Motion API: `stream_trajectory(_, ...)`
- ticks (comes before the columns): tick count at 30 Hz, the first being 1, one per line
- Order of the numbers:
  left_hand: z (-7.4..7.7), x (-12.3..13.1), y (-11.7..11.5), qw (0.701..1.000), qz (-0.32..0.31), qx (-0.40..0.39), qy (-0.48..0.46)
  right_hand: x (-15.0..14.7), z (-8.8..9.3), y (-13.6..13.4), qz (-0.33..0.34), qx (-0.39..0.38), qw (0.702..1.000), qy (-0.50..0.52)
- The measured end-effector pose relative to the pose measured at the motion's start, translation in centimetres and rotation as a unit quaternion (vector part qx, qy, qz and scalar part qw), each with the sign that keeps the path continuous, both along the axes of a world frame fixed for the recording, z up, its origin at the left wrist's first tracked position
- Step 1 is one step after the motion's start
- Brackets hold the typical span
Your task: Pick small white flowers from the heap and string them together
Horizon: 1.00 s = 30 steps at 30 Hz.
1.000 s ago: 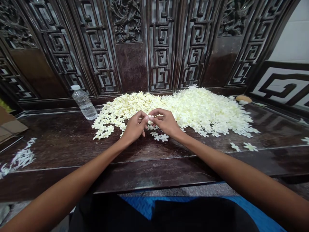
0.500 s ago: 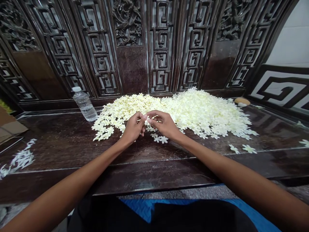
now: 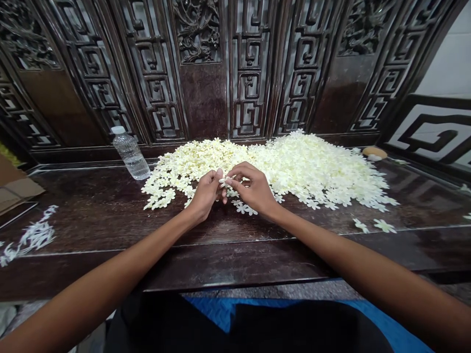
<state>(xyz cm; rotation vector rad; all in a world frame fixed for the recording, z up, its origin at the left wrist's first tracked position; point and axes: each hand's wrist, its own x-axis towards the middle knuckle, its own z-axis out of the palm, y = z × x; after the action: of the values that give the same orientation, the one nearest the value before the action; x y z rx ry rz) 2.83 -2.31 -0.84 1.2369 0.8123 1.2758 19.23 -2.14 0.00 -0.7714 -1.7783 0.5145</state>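
A small white flower (image 3: 224, 182) is between my two hands, in front of a big heap of loose white and pale-yellow flowers (image 3: 316, 166). My left hand (image 3: 205, 195) is closed, thumb and fingertips pinched at the flower's left side. From the right, my right hand (image 3: 256, 189) grips the same flower between thumb and forefinger, its other fingers curled. A few single flowers (image 3: 245, 208) lie on the dark wooden bench just below my right hand. My fingers hide part of the held flower.
Left of the heap stands a clear water bottle (image 3: 131, 154). White stringy strips (image 3: 35, 236) lie at far left near a cardboard box (image 3: 18, 189). A round tan object (image 3: 374, 153) sits behind the heap at right. A carved wooden back (image 3: 206, 105) rises behind.
My fingertips have parted slightly, so more of the flower shows between them. My right hand has lifted a little. The whole view has shifted slightly.
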Motion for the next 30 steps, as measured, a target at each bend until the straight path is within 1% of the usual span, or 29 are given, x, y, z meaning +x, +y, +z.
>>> stream_trajectory(3, -0.1, -0.3, 0.2, 0.999, 0.025, -0.002, 0.02, 0.3, 0.2, 0.2, -0.006, 0.001, 1.0, 0.0)
stream_trajectory(5, -0.1, -0.5, 0.4, 0.999, 0.031, -0.008, 0.04, 0.6, 0.3, 0.3, -0.009, -0.012, 1.0, 0.008)
stream_trajectory(9, -0.1, -0.7, 0.5, 0.996, 0.017, -0.021, 0.089, 0.8, 0.6, 0.5, -0.012, -0.059, 0.998, 0.025)
stream_trajectory(11, -0.1, -0.7, 0.4, 0.994, 0.013, -0.014, 0.105, 0.9, 0.6, 0.5, -0.011, -0.08, 0.996, 0.028)
stream_trajectory(15, -0.2, -0.7, 0.5, 0.994, 0.011, 0.009, 0.106, 0.9, 0.5, 0.7, -0.018, -0.092, 0.995, 0.024)
stream_trajectory(16, -0.3, -0.7, 0.6, 0.994, 0.02, 0.017, 0.102, 0.9, 0.5, 0.7, -0.022, -0.089, 0.996, 0.022)
stream_trajectory(18, -0.4, -0.8, 0.9, 0.992, 0.057, 0.046, 0.105, 0.9, 0.5, 0.8, -0.031, -0.081, 0.996, 0.018)
stream_trajectory(20, -0.4, -1.0, 1.1, 0.983, 0.097, 0.089, 0.129, 0.9, 0.5, 0.9, -0.04, -0.076, 0.996, 0.014)
stream_trajectory(21, -0.3, -1.1, 1.2, 0.977, 0.108, 0.109, 0.147, 1.0, 0.5, 0.9, -0.042, -0.076, 0.996, 0.012)
stream_trajectory(23, -0.1, -1.2, 1.2, 0.967, 0.106, 0.144, 0.181, 0.9, 0.7, 0.8, -0.041, -0.082, 0.996, 0.011)
stream_trajectory(26, 0.3, -1.2, 1.1, 0.957, 0.076, 0.177, 0.219, 0.9, 0.8, 0.6, -0.035, -0.084, 0.996, 0.008)
stream_trajectory(28, 0.5, -1.2, 0.9, 0.952, 0.068, 0.187, 0.234, 0.8, 0.8, 0.4, -0.032, -0.082, 0.996, 0.003)
stream_trajectory(30, 0.6, -1.2, 0.7, 0.949, 0.075, 0.188, 0.243, 0.7, 0.8, 0.4, -0.029, -0.083, 0.996, 0.003)
